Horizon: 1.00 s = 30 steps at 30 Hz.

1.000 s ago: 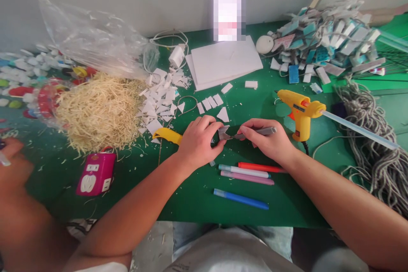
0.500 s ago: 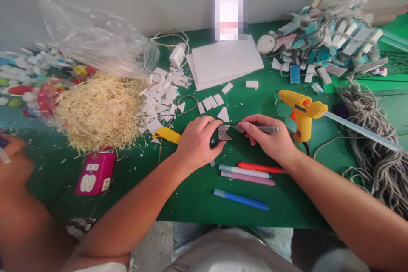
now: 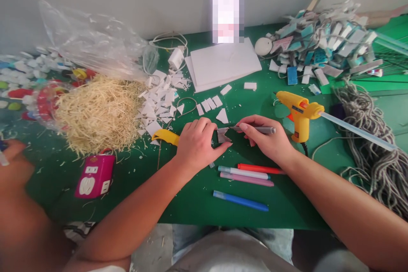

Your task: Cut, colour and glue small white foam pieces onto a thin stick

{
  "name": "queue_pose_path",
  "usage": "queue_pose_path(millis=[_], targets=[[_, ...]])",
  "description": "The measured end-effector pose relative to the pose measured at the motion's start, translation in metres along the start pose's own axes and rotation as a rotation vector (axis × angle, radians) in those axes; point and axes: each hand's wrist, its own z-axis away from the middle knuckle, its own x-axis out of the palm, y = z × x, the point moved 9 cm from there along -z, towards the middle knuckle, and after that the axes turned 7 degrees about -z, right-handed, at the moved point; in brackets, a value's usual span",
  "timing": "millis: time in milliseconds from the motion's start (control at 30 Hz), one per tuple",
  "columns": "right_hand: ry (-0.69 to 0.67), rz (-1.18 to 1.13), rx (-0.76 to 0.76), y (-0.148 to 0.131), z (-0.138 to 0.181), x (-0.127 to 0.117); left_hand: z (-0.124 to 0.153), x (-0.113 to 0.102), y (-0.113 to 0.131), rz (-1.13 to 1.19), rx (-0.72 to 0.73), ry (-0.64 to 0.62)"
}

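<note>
Between the thumb and fingers of my left hand (image 3: 196, 144) is a small grey piece with a notched right edge (image 3: 223, 135), tilted a little. My right hand (image 3: 269, 138) grips a grey marker pen (image 3: 265, 130), its tip pointing left at the piece's upper right edge; whether it touches I cannot tell. A yellow utility knife (image 3: 165, 136) lies partly under my left hand. Just below my hands are a red marker (image 3: 258, 168), a white one with teal ends (image 3: 244, 172), a pink one (image 3: 247, 179) and a blue one (image 3: 240, 201).
A yellow glue gun (image 3: 299, 112) stands right of my hands. Grey cord (image 3: 366, 136) and a scrap heap (image 3: 325, 46) lie beyond. White foam scraps (image 3: 157, 102), wood shavings (image 3: 100, 114) and a pink power socket (image 3: 94, 176) are leftward. Another person's hand (image 3: 12, 157) shows far left.
The grey piece has tipped slightly in my left hand, and my left thumb has slid outward along its lower edge. My right hand keeps its hold on the pen. The view has shifted slightly.
</note>
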Motion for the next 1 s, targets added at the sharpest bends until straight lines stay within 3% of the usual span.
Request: queue_pose_path(millis=[267, 467, 1000], targets=[[0.040, -0.025, 0.012, 0.002, 0.000, -0.002, -0.002, 0.007, 0.006, -0.048, -0.024, -0.092], [0.042, -0.025, 0.003, 0.000, 0.000, -0.002, -0.002, 0.000, 0.007, 0.048, 0.002, -0.063], [0.046, -0.031, -0.011, 0.000, 0.000, -0.004, 0.000, -0.004, 0.003, 0.039, 0.023, -0.031]])
